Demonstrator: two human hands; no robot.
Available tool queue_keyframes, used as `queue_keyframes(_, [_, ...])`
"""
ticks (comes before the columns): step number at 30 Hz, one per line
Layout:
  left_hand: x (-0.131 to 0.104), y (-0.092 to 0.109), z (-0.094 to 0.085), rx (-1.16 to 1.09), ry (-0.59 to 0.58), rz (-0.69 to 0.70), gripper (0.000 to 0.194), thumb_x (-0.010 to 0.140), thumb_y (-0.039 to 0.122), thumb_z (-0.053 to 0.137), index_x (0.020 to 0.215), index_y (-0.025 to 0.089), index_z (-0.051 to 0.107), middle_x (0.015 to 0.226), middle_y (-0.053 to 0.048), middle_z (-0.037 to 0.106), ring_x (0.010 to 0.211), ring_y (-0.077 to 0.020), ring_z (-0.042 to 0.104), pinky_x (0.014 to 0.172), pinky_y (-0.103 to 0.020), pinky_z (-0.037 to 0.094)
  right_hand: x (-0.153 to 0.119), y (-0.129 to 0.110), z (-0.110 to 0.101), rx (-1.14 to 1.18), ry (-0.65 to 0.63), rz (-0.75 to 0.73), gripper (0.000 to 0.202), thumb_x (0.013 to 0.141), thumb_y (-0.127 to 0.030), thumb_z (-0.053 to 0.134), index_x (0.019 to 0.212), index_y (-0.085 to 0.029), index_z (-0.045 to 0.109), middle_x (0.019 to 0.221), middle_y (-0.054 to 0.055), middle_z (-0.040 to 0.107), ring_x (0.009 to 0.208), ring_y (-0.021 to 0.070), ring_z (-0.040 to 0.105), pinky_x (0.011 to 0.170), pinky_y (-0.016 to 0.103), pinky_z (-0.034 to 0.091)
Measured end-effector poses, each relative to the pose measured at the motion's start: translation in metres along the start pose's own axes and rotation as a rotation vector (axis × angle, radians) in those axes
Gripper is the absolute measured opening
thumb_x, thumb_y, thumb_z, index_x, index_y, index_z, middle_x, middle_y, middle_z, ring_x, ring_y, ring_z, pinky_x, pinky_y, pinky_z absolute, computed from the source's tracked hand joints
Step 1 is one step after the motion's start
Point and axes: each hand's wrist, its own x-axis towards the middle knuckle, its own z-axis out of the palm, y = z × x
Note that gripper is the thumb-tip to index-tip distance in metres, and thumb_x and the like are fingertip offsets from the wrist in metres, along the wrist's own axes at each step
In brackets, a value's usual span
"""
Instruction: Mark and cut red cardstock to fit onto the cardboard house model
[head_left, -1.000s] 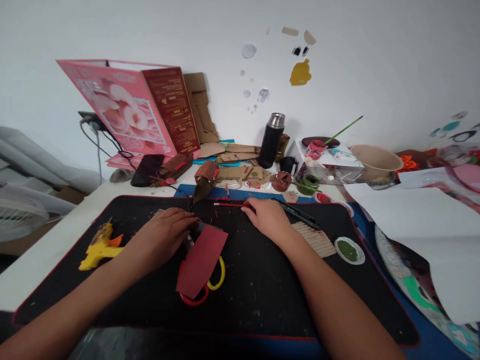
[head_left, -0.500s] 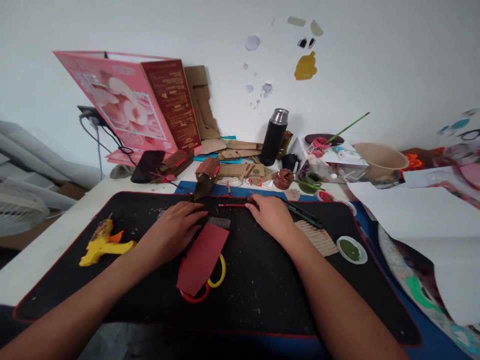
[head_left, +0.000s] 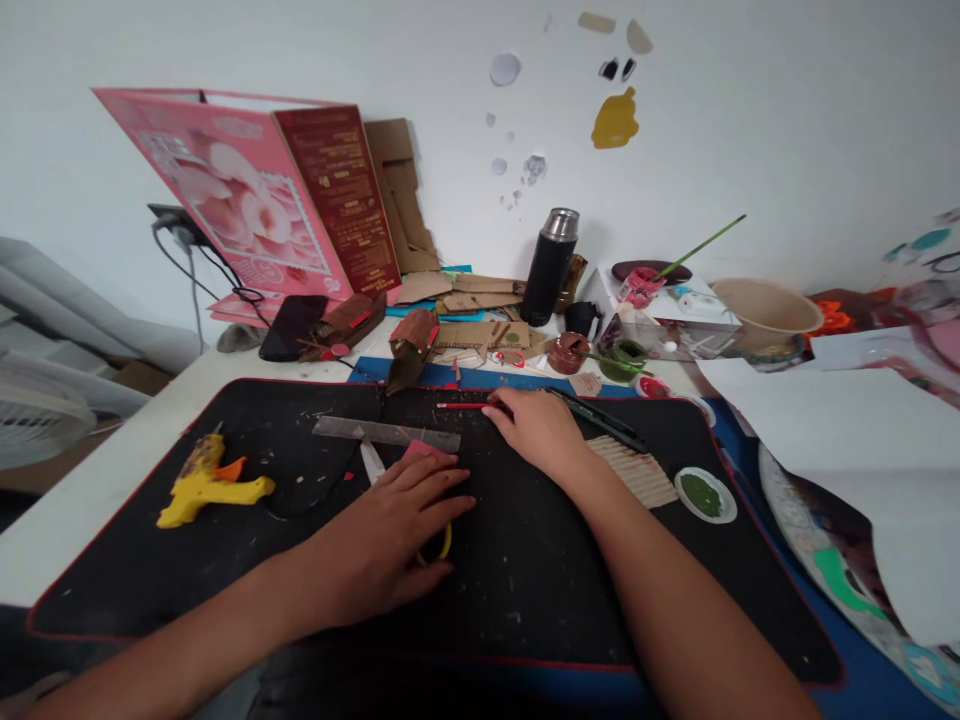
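My left hand lies palm down with fingers spread over the red card and the scissors, hiding most of both. A clear ruler rests just beyond it. My right hand is at the far side of the black mat, its thumb and curled fingers closed at the right end of a thin red pencil. A dark green cutter and a piece of corrugated cardboard lie to the right of that hand.
A yellow glue gun lies on the left of the mat. On the right is a lid of green paint. A black flask, paint jars, cardboard pieces and a pink box stand behind. White paper covers the far right.
My left hand has moved right and nearer, from beside the ruler onto the red card, uncovering the ruler and scissor blades. My right hand has stayed almost in place by the pencil.
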Motion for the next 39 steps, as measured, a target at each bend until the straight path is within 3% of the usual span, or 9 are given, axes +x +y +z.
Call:
queue_keyframes(4, [-0.002,-0.005,-0.006,0.014,-0.022,0.015,0.057,0.090,0.021,0.071,0.146,0.023,0.064,0.162,-0.014,0.058,0.157,-0.0352,0.045,0.132,-0.064,0.032,0.000,0.001,0.001,-0.010,0.008,-0.012,0.031,0.111,-0.043,0.058,0.123,-0.021,0.077,0.111,0.012,0.085,0.100,0.0316,0.079,0.083,0.038,0.054])
queue_keyframes(11, [-0.034,-0.028,-0.029,-0.010,-0.104,-0.020,0.069,0.085,0.014,0.070,0.150,0.033,0.062,0.169,-0.005,0.052,0.163,-0.0326,0.037,0.133,-0.058,0.034,0.000,0.002,0.005,-0.011,0.022,-0.033,0.029,0.110,-0.041,0.060,0.123,-0.020,0.076,0.108,0.013,0.084,0.094,0.0306,0.079,0.080,0.037,0.052])
queue_keyframes(15, [-0.055,-0.042,-0.039,0.022,-0.165,-0.112,0.086,0.084,0.023,0.079,0.162,0.044,0.049,0.174,-0.002,0.045,0.165,-0.0375,0.031,0.127,-0.062,0.042,0.001,0.002,0.006,-0.013,0.028,-0.043,0.029,0.110,-0.041,0.061,0.123,-0.019,0.076,0.109,0.013,0.084,0.096,0.0310,0.078,0.079,0.038,0.051])
queue_keyframes(18, [-0.062,-0.053,-0.041,0.028,-0.134,-0.151,0.087,0.088,0.037,0.081,0.166,0.044,0.044,0.174,-0.005,0.044,0.162,-0.0386,0.037,0.124,-0.061,0.047,0.000,0.001,0.004,-0.021,0.007,-0.042,0.031,0.111,-0.041,0.060,0.124,-0.018,0.076,0.112,0.013,0.084,0.098,0.0315,0.079,0.080,0.038,0.052])
queue_keyframes(22, [-0.058,-0.068,-0.037,0.042,0.066,-0.237,0.070,0.097,0.043,0.072,0.163,0.038,0.050,0.168,-0.009,0.053,0.152,-0.0356,0.052,0.124,-0.057,0.047,0.000,-0.001,0.000,-0.017,-0.006,-0.034,0.031,0.111,-0.042,0.059,0.125,-0.019,0.075,0.113,0.013,0.084,0.100,0.0320,0.079,0.080,0.038,0.053])
queue_keyframes(24, [-0.054,-0.074,-0.035,0.037,0.110,-0.270,0.064,0.098,0.043,0.069,0.159,0.036,0.055,0.161,-0.010,0.059,0.145,-0.0351,0.059,0.121,-0.056,0.049,-0.001,-0.001,-0.001,-0.021,-0.008,-0.034,0.031,0.111,-0.042,0.059,0.125,-0.019,0.075,0.113,0.013,0.084,0.101,0.0322,0.079,0.081,0.038,0.053])
queue_keyframes(29, [-0.045,-0.076,-0.040,-0.012,0.091,-0.300,0.056,0.093,0.042,0.072,0.148,0.034,0.065,0.146,-0.011,0.068,0.132,-0.0353,0.066,0.114,-0.056,0.054,-0.001,0.000,0.000,-0.016,-0.007,-0.040,0.030,0.111,-0.041,0.060,0.124,-0.019,0.075,0.113,0.013,0.084,0.100,0.0315,0.079,0.082,0.039,0.054])
queue_keyframes(35, [-0.037,-0.076,-0.047,-0.153,0.080,-0.313,0.039,0.093,0.036,0.069,0.132,0.032,0.074,0.131,-0.010,0.075,0.119,-0.0319,0.073,0.102,-0.048,0.062,-0.001,-0.001,0.000,-0.018,-0.006,-0.038,0.031,0.111,-0.042,0.059,0.125,-0.019,0.075,0.112,0.013,0.083,0.099,0.0309,0.078,0.082,0.038,0.054])
queue_keyframes(39, [-0.014,-0.066,-0.056,-0.263,0.047,-0.328,0.026,0.095,0.039,0.066,0.117,0.030,0.077,0.114,-0.008,0.079,0.104,-0.0291,0.076,0.091,-0.042,0.064,-0.001,-0.003,-0.001,-0.010,-0.009,-0.041,0.030,0.111,-0.041,0.059,0.124,-0.019,0.075,0.112,0.013,0.083,0.098,0.0301,0.078,0.081,0.037,0.053])
